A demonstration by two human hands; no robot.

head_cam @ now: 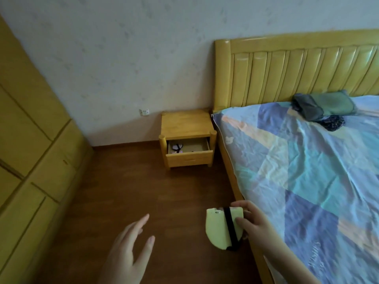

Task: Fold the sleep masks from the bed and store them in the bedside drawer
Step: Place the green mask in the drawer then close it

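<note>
Bedroom, wood floor (127, 191), bed (307, 171) at right. Right hand (254, 222) pinches folded pale-yellow sleep mask (217, 228) by its right edge, thumb on front, black strap across it, held over floor beside bed frame. Left hand (127, 253) empty, fingers spread. Bedside drawer (189, 155) pulled open, well ahead; another mask (176, 147) inside.

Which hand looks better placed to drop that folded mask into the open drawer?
The right hand: it already grips the folded pale yellow sleep mask with the black strap. The left hand is empty, fingers spread. The wooden bedside drawer already stands open, so neither hand needs to pull it.
</note>
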